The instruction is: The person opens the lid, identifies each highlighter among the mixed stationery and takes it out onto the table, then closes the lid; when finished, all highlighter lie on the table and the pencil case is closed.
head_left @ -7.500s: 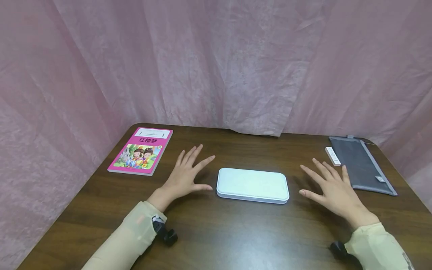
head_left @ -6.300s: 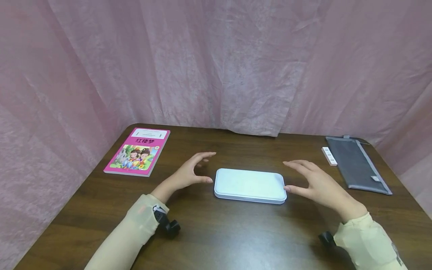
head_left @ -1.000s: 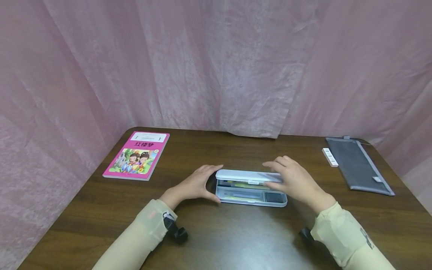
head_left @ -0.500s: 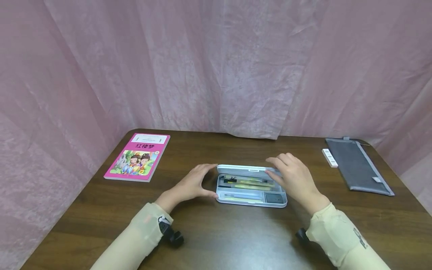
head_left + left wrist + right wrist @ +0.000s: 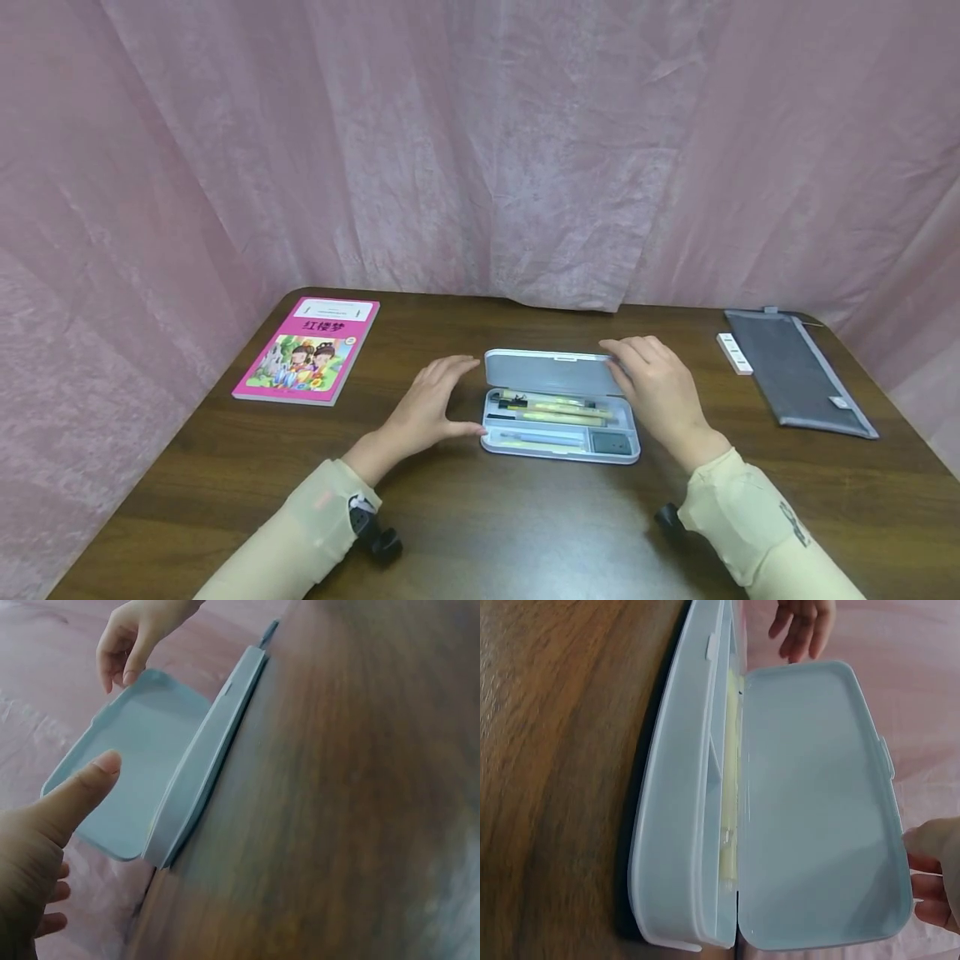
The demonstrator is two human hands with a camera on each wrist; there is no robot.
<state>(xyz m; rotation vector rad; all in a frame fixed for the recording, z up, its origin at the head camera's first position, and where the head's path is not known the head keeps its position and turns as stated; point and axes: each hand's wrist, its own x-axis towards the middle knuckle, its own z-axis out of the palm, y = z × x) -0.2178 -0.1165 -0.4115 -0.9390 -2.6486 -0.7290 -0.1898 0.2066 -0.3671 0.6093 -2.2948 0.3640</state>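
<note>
A pale blue pencil case [image 5: 558, 455] lies in the middle of the table with its lid [image 5: 543, 375] tilted up at the back. Several yellowish pens [image 5: 562, 408] fill its rear compartment. The front one holds slim pale items [image 5: 540, 438] and a dark rectangular block [image 5: 611, 442]. My right hand [image 5: 663, 396] pinches the lid's right corner; the right wrist view shows the thumb at the lid's edge [image 5: 898, 825], fingers behind. My left hand [image 5: 420, 412] is beside the case's left end, thumb and fingers spread; whether the thumb touches the case I cannot tell.
A pink book [image 5: 307, 352] with a cartoon cover lies at the table's left. At the right are a grey mesh pouch [image 5: 795, 371] and a small white strip [image 5: 734, 354]. A pink curtain [image 5: 480, 150] hangs behind the brown table [image 5: 465, 533].
The case, closed in the oldest frames, has been opened. Over the last second my right hand has swung the lid up and back, uncovering the pens. My left hand's thumb and fingers stay spread.
</note>
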